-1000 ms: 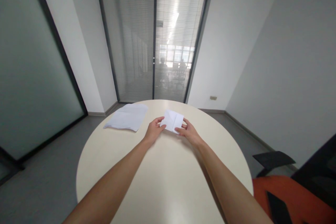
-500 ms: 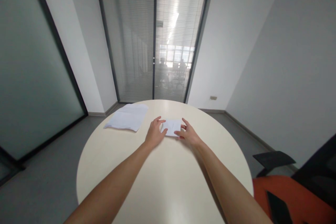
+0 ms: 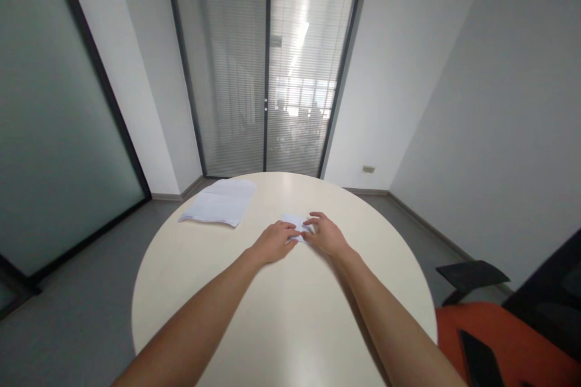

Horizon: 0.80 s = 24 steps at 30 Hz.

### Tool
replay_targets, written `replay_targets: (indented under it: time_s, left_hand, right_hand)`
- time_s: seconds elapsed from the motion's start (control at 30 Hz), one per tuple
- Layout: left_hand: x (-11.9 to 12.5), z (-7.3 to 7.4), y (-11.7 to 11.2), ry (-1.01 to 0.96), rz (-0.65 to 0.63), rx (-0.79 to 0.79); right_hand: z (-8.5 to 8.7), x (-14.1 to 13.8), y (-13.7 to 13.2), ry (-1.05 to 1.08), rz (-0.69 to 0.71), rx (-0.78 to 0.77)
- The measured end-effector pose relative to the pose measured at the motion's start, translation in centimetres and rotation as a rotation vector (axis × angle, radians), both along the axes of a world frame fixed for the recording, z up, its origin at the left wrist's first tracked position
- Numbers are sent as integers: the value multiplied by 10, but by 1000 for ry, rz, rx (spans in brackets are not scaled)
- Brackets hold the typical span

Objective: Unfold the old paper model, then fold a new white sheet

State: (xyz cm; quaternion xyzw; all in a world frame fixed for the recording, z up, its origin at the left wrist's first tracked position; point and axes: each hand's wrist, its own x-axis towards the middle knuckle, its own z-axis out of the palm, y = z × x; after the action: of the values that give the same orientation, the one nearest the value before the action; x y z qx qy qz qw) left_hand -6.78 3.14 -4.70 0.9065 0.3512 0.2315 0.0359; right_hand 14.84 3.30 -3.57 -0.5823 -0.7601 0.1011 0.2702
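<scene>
A small folded white paper (image 3: 294, 221) lies on the round cream table (image 3: 281, 314), a little beyond its middle. My left hand (image 3: 273, 241) rests palm down on the paper's near left part. My right hand (image 3: 325, 234) lies over its right part, fingers stretched toward the left. The fingertips of both hands meet on top of the paper and press it flat against the table. Most of the paper is hidden under my fingers; only its far edge shows.
A stack of white sheets (image 3: 220, 201) lies at the table's far left edge. An orange chair with black armrests (image 3: 494, 338) stands at the right. Glass doors with blinds (image 3: 265, 72) are straight ahead, and a frosted glass wall (image 3: 49, 127) is on the left.
The folded paper, first held tilted up between my fingertips, came down flat on the table. Both hands then slid over it and now cover it, pressing it down.
</scene>
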Motion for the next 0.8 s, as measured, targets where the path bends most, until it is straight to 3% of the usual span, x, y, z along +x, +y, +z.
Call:
replay_targets:
  time_s: [0.23,0.43,0.67,0.8]
  left_hand:
    - [0,-2,3,-8,12,28]
    - [-3,-5,6,-6,39,4]
    - [-8,-6,11,-18,0,-78]
    - [-13,-4,13,-35,-26,-177]
  right_hand:
    - [-3,3,4,-111,358,94]
    - [-6,6,2,-17,360,-2]
    - [3,2,-6,3,341,-149]
    - [7,1,-7,-23,364,-129]
